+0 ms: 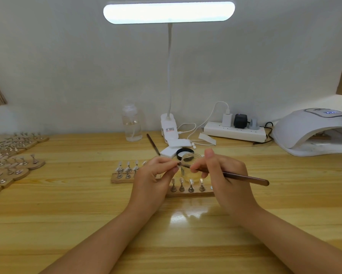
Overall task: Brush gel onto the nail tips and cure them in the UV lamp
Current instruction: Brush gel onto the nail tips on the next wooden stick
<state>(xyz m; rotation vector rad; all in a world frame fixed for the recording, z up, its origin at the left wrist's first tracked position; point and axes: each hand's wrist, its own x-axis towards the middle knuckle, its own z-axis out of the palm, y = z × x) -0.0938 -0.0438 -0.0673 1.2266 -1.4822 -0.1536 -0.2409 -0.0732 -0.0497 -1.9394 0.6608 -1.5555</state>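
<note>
nail tip: brushing step, pinched in left hand fingertips, just in front of the gel jar.
right hand pinches the brush, bristles touching the tip. strip of tips in front of the jar looks pending. next, likely: reseat the tip, then strip to uv lamp, far right of jar.

— What sort of place is this?
— A small nail-art workstation: a wooden worktop against a plain wall, a UV lamp, a clip-on desk light, and wooden strips of nail tips on stands.
— Professional?
— Cannot tell — only 1 power strip.
</note>
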